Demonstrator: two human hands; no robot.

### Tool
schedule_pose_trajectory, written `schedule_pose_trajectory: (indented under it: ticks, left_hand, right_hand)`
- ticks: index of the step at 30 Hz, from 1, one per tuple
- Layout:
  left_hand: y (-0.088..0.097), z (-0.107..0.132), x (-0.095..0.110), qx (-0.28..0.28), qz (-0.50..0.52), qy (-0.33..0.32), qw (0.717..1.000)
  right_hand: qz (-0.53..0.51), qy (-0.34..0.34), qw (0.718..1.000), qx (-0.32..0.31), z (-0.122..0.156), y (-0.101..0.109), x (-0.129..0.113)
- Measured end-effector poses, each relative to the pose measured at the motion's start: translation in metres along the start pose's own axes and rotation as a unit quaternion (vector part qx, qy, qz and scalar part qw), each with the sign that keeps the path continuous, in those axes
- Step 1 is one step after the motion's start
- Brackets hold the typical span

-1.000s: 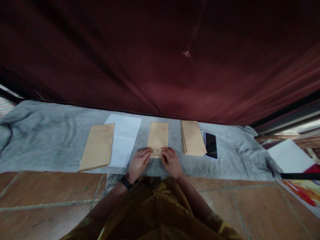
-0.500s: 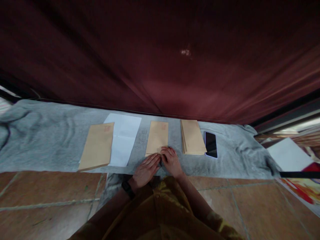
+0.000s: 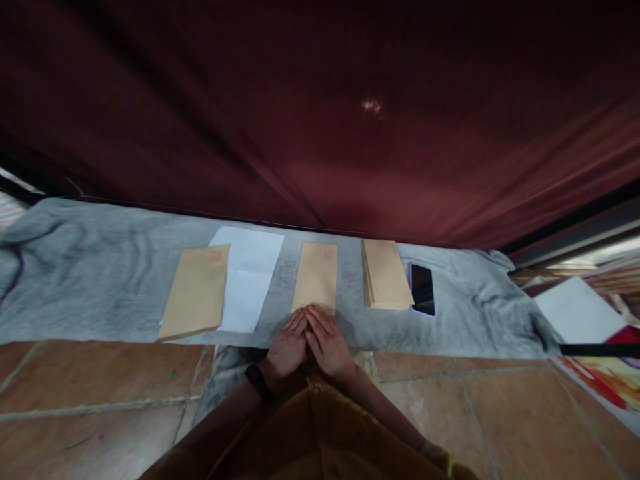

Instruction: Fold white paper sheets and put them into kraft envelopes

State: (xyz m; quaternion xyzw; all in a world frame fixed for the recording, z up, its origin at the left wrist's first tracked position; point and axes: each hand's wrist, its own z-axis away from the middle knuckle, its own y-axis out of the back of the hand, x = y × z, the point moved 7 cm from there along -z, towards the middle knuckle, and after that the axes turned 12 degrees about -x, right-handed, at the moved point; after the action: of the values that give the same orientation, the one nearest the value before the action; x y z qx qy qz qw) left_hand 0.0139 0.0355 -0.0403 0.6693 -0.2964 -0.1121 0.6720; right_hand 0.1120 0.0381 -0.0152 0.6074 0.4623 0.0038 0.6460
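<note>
A brown paper envelope (image 3: pixel 316 275) with a small red print at its top right lies flat in front of me. My left hand (image 3: pixel 288 343), with a dark band on its wrist, rests its outstretched fingers on the envelope's near edge. Beside it, my right hand (image 3: pixel 328 345) lies with its fingers stretched out over the same edge, its fingertips meeting those of the left. Both hands cover the envelope's near end. Neither hand grips anything that I can see.
Left of it, a pile of brown envelopes (image 3: pixel 195 290) overlaps white paper sheets (image 3: pixel 253 270). A stack of envelopes (image 3: pixel 387 275) lies to the right, touching a phone (image 3: pixel 423 290). All lie on a grey cloth (image 3: pixel 475 300). A dark red curtain (image 3: pixel 300 133) hangs behind.
My right hand has moved left and nearer to me, from the envelope's near right corner to beside my left fingertips. Its fingers have straightened. The envelope has barely moved.
</note>
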Motion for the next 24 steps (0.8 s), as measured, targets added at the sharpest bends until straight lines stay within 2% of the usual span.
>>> schedule_pose_trajectory:
  ticks: [10,15,24]
  left_hand:
    - [-0.0089,0.0042,-0.0030,0.007,0.007,0.005,1.000]
    - [-0.0051,0.0068,-0.0053,0.003,0.017,0.018,1.000]
    - [-0.0006,0.0086,-0.0058,-0.010,0.022,0.032,0.999]
  right_hand:
    - [0.058,-0.015,0.998,-0.014,0.0049,-0.0042,-0.0041]
    - [0.066,-0.036,0.997,-0.018,0.0059,-0.0062,-0.0034]
    - [0.061,-0.035,0.997,-0.033,0.0082,-0.0073,-0.0016]
